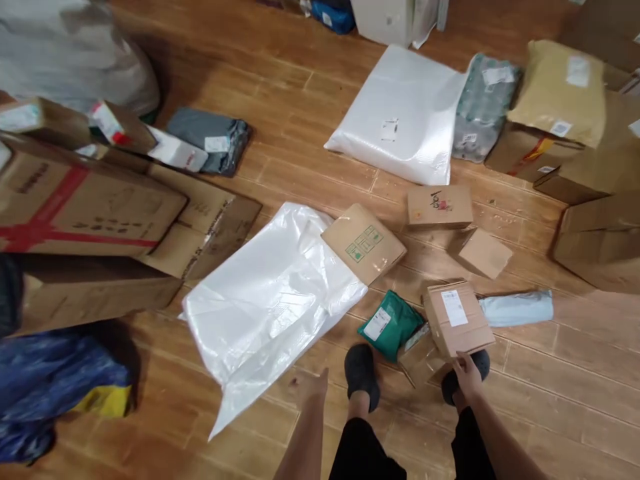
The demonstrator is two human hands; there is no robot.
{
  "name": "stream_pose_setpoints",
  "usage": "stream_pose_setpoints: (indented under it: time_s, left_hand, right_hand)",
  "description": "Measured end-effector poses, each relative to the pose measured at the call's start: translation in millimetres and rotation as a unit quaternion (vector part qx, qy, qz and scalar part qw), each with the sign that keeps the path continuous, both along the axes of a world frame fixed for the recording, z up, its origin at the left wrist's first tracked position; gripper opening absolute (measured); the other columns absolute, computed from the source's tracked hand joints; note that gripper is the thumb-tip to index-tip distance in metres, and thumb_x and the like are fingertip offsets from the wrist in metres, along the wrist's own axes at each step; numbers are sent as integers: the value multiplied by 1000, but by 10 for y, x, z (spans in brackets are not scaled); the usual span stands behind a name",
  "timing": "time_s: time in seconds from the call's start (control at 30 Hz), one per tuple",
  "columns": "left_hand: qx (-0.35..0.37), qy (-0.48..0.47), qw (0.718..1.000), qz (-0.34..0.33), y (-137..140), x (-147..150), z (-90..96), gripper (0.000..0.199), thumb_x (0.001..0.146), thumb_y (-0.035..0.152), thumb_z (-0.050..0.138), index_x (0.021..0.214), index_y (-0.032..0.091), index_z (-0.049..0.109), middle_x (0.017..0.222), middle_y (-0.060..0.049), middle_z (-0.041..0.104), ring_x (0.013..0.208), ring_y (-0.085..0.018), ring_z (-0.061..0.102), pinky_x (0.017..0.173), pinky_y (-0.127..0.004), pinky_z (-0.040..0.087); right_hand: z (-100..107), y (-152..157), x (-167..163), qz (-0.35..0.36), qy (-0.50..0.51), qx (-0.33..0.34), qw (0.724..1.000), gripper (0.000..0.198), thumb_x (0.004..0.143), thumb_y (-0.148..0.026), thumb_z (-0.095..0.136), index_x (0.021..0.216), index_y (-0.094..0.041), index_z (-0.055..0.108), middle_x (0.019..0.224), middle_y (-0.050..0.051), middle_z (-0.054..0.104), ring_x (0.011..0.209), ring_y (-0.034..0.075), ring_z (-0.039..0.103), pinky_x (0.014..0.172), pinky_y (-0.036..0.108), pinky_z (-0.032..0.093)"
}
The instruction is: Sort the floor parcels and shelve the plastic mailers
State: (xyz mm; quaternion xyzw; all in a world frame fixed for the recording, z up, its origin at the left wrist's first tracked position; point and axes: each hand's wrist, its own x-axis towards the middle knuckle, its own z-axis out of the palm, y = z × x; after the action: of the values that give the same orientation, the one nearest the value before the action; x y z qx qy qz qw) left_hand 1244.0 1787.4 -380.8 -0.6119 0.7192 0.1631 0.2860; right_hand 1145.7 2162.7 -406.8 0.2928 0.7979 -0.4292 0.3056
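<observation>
My right hand (467, 373) grips the near edge of a cardboard box (465, 327) with a white label, which is lifted and tilted over my shoe. Away from it, my left hand (309, 387) hovers above the floor, slightly blurred, its thumb apart from the fingers and nothing in it. Close to that hand lies a large white plastic bag (265, 287). A brown box (365, 243) with green print sits partly inside the bag's mouth. Between my hands are a green parcel (393, 325) with a label and another taped box (424, 357), partly hidden by the held one.
Two small boxes (440, 205) (480, 253) and a pale blue packet (517, 309) lie to the right. Farther back is a big white parcel (400, 113) beside wrapped bottles (483, 107). Large cartons (90, 200) stack up on the left; more cartons (600, 240) stand right.
</observation>
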Motion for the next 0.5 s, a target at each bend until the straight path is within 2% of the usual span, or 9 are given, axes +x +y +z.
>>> stream_pose_setpoints:
  time_s: [0.1,0.2,0.27,0.33,0.37,0.43,0.5]
  left_hand:
    - [-31,-20,999,11,-437,297,-484,93,85,40,56,157,-5,15,164,-34,19,154,-48,15,118,-62,29]
    - [-10,-34,997,-73,-822,422,-964,97,83,31,65,163,11,13,171,-25,10,157,-44,7,122,-66,15]
    - [32,-42,987,-154,-1041,442,-1197,92,86,22,63,163,13,15,170,-25,15,156,-46,12,120,-69,17]
    - [39,-37,978,-202,-1234,432,-1341,74,92,14,49,161,10,24,164,-28,30,151,-46,26,116,-66,27]
    - [34,-30,976,-214,-1330,419,-1386,65,93,10,40,157,7,31,157,-30,39,146,-46,34,114,-63,31]
    - [39,-12,973,-229,-1532,384,-1437,55,94,7,32,146,5,48,139,-29,56,134,-42,49,113,-57,34]
    - [73,2,970,-230,-1742,347,-1456,49,90,6,38,134,6,59,124,-25,64,122,-37,59,113,-53,34]
  right_hand:
    - [-314,-658,-78,123,84,-12,989,44,66,-51,61,98,-22,67,100,15,69,104,41,65,101,60,50]
    - [-462,-1544,-307,235,172,-30,956,49,77,-44,61,119,-20,66,132,17,62,132,35,51,120,55,35]
    - [-440,-2212,-607,343,323,36,881,57,86,-45,59,134,-16,58,145,22,52,140,37,42,120,62,30]
    - [-385,-2832,-1028,406,421,95,806,83,82,-57,66,150,-15,43,159,23,34,149,43,26,121,68,20]
    - [-370,-3088,-1265,435,431,120,781,94,79,-62,68,155,-16,35,164,22,24,152,46,17,120,72,15]
    - [-391,-3436,-1736,484,408,169,755,111,75,-71,67,160,-17,20,168,20,6,152,53,1,115,80,8]
    - [-466,-3551,-2127,510,351,224,753,125,70,-78,67,162,-18,7,168,21,-12,150,57,-11,111,84,4]
